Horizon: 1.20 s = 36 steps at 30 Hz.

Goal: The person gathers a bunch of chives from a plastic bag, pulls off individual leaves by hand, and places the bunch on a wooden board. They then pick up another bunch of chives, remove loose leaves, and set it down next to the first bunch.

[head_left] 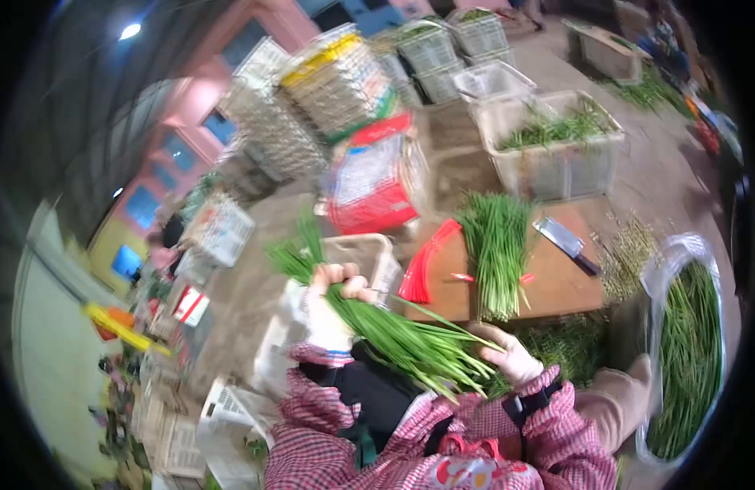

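Note:
My left hand [345, 282] is wrapped around a bunch of long green chives [394, 331], which slants across my lap with its cut ends toward the right. At those ends, my right hand [512, 358] has thumb and fingers closed on the tip of a stalk that stands off from the bunch. A second bunch of chives [496, 253] lies on a brown board [565, 290] in front of me, with a red tie under it. Beside that bunch are a cleaver [565, 243] with a dark handle and a bundle of red ties [430, 261].
A plastic-lined container of green stalks [686, 359] stands at the right. Trimmings [630, 257] are heaped by the board. Ahead are a crate with greens [553, 167], a red-and-white sack [373, 180] and stacked crates [341, 82]. A white crate [386, 261] sits near my left hand.

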Motion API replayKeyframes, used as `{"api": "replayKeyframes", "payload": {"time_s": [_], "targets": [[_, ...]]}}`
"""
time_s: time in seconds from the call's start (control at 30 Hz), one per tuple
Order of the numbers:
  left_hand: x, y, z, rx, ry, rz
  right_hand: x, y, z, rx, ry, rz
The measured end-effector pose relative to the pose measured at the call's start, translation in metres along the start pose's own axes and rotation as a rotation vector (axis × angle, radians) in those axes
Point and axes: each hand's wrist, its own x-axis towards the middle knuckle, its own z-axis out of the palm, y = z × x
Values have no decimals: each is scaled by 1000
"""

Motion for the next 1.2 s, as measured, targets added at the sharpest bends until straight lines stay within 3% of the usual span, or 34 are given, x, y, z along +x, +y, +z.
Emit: {"api": "replayKeyframes", "payload": {"time_s": [0.03,0.1,0.13,0.2,0.27,0.33,0.4,0.43,0.47,0.53,0.63,0.67,0.73,0.87,0.93,1.0,1.03,1.13,1.2], "targets": [[4,1,-4,-148,-53,-75,4,0,5,50,-27,44],[13,4,-5,-36,-12,-8,5,-3,11,36,34,95],[13,1,-3,-18,-17,-9,1,8,5,41,26,-22],[17,5,2,3,8,11,-16,13,-7,190,34,9],[29,17,6,-54,22,44,-34,16,-40,-135,-39,120],[34,26,10,17,38,85,-54,-7,-58,-802,-76,659],[48,28,7,-29,10,135,-63,-17,-54,-1829,-325,691],[60,31,-6,6,-1,102,-72,-19,-60,-1812,-201,607],[59,30,3,32,52,137,-82,-20,-63,-1627,-7,336],[63,29,3,-8,2,81,-84,-33,-52,-1257,149,76],[64,23,9,28,97,114,-77,-41,-19,-935,272,-178],[65,21,9,23,97,122,-74,-31,-15,-805,263,-200],[68,20,5,30,99,123,-67,-24,1,-272,304,20],[69,13,3,-13,165,132,-42,-10,18,295,395,-59],[68,7,4,-38,191,128,-40,-4,18,219,315,-4],[69,2,2,-91,242,137,-46,2,13,-111,184,92],[82,2,-25,-144,104,108,-50,-3,22,-66,238,123],[78,-4,-19,-162,143,116,-56,-4,22,-171,403,84],[73,-9,-8,-174,214,109,-51,-7,20,-222,555,-162]]}}
